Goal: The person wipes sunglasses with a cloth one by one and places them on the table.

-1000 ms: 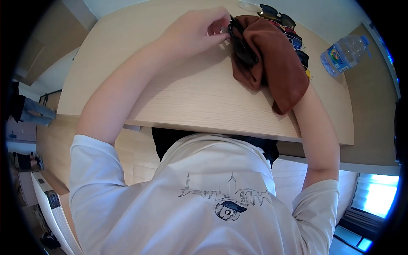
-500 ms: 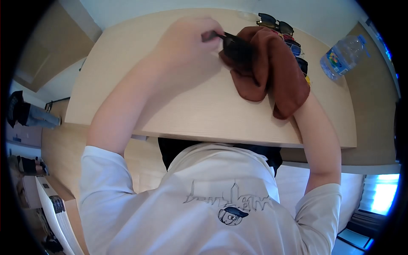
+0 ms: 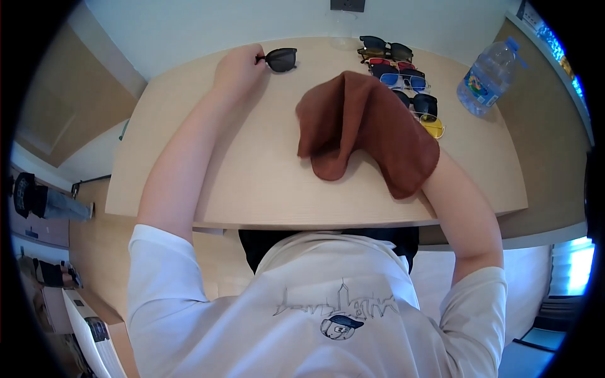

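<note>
At the far left of the table, my left hand point(image 3: 241, 68) is closed around one side of a pair of dark sunglasses point(image 3: 281, 60). The lens side sticks out to the right of my fingers, close to the tabletop. A brown cloth point(image 3: 368, 129) drapes over my right hand, hanging in folds above the middle of the table. My right fingers are hidden beneath it, with only the forearm point(image 3: 463, 195) showing; the cloth is carried on that hand.
Several pairs of glasses lie in a column at the back right, including black sunglasses point(image 3: 386, 48), blue-lensed glasses point(image 3: 403, 80) and yellow-lensed glasses point(image 3: 433, 126). A plastic water bottle point(image 3: 486, 79) stands near the right edge of the table point(image 3: 252, 183). People are in the background at left.
My left hand has moved left, bringing the sunglasses out of the brown cloth and lower over the table. The cloth on my right hand has shifted left and toward me.
</note>
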Demonstrator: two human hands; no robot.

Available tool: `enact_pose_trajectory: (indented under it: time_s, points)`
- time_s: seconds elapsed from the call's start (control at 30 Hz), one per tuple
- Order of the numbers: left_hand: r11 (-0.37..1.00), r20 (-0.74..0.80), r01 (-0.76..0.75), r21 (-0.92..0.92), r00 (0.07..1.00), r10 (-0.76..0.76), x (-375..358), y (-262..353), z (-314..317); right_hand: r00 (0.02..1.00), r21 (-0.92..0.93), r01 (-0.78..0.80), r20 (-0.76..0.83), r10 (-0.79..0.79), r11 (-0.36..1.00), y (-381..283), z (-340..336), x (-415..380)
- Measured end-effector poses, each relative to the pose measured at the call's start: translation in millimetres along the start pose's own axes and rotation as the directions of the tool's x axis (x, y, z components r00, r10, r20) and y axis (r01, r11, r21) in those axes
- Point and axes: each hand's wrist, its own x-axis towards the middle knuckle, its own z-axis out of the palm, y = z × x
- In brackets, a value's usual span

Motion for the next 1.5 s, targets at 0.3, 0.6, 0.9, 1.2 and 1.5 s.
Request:
enact_pose_trajectory:
  time_s: [0.3, 0.6, 0.9, 1.2, 1.5]
  points:
    - [0.99, -0.011, 0.137, -0.019, 0.99, -0.137, 54, -39, 36, 0.995, -0.226, 0.09, 0.064, -0.078, 0.97, 6, 6, -3]
    - [0.985, -0.073, 0.148, -0.089, 0.985, -0.154, 55, -40, 33, 0.989, 0.11, -0.071, 0.137, 0.056, 0.991, 17, -4, 5]
    - [0.894, 0.089, -0.072, -0.441, 0.988, 0.124, 33, 48, 36, 0.942, 0.091, -0.032, 0.337, 0.0, 0.995, 39, -3, 9]
    - [0.709, 0.312, -0.317, -0.63, 0.733, 0.604, -15, 206, 2, 0.478, 0.7, -0.252, 0.691, -0.543, 0.668, 94, 36, 27]
    - [0.822, 0.424, -0.319, -0.472, 0.735, 0.529, -33, 235, 36, -0.091, 0.481, -0.12, 0.866, -0.492, 0.869, 140, 58, 44]
